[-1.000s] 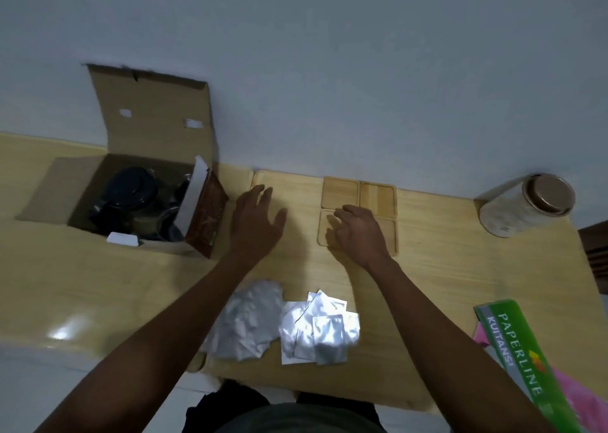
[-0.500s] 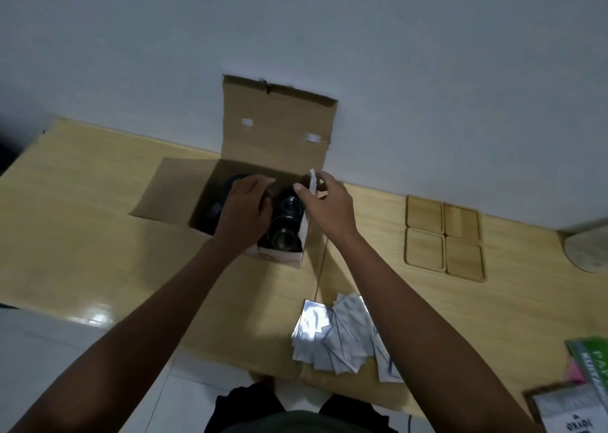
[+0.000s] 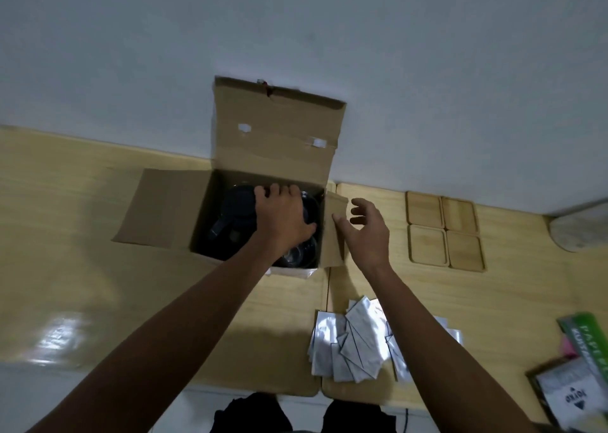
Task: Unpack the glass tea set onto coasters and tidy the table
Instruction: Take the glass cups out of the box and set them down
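An open cardboard box (image 3: 158, 208) stands at the back of the wooden table, its lid leaning up against the wall. Inside it lie a dark glass teapot (image 3: 232, 222) with a handle and a glass cup (image 3: 299, 256) near the front right corner. My left hand (image 3: 283, 217) is down in the box, fingers and thumb curled around another dark round glass cup (image 3: 311, 207) that it mostly hides. My right hand (image 3: 365, 232) hovers with fingers spread just right of the box's right flap (image 3: 334, 235). Four square wooden coasters (image 3: 444, 232) lie in a block to the right.
A heap of silver sachets (image 3: 355, 343) lies near the table's front edge, under my right forearm. A green carton (image 3: 589, 337) and a printed packet (image 3: 566, 396) sit at the lower right. A pale cylindrical jar (image 3: 579, 232) lies at the right edge.
My view has swung left from the coasters to the box. Both hands left the coasters; the left went into the box, and the right let go of the flap edge and opened.
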